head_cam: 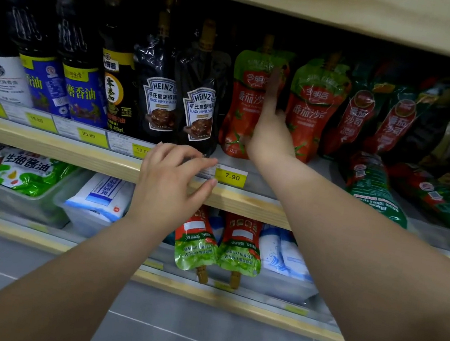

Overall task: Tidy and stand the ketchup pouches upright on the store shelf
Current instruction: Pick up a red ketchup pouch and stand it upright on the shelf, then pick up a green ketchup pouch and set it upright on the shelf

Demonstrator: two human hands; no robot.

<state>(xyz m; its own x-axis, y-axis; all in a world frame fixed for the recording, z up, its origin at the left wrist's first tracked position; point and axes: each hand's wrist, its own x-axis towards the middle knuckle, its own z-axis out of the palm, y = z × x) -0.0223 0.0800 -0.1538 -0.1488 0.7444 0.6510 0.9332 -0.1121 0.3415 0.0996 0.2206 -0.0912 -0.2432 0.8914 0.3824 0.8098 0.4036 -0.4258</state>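
My right hand (269,136): reaching far onto the shelf, fingers straight and together, blurred, laid flat against the right edge of an upright ketchup pouch (248,107); not gripping anything.
My left hand (172,180): near the shelf lip (103,160), fingers loosely spread and bent, holding nothing, hovering just over the price strip beside the 7.90 tag (231,176).
Pouch at my right hand: red with a green top, standing upright at the front of the shelf, spout up.
Second ketchup pouch (315,108): same red-and-green design, upright just right of my right hand, leaning slightly.
Darker ketchup pouches (375,122): two red-and-dark-green ones further right, tilted, leaning on each other.
Fallen pouches (374,188): at the right end of the shelf, lying flat or slumped, one green-and-red pouch pointing toward the near edge.
Heinz black pepper sauce pouches (198,103): two black ones, upright, just left of the ketchup.
Oil bottles (78,74): dark bottles with blue and yellow labels, far left of the same shelf.
Lower shelf: two ketchup pouches hanging upside down (217,244), spouts pointing down over the near edge, between white-and-blue bags (101,196).
Floor (194,336): grey tiles below.
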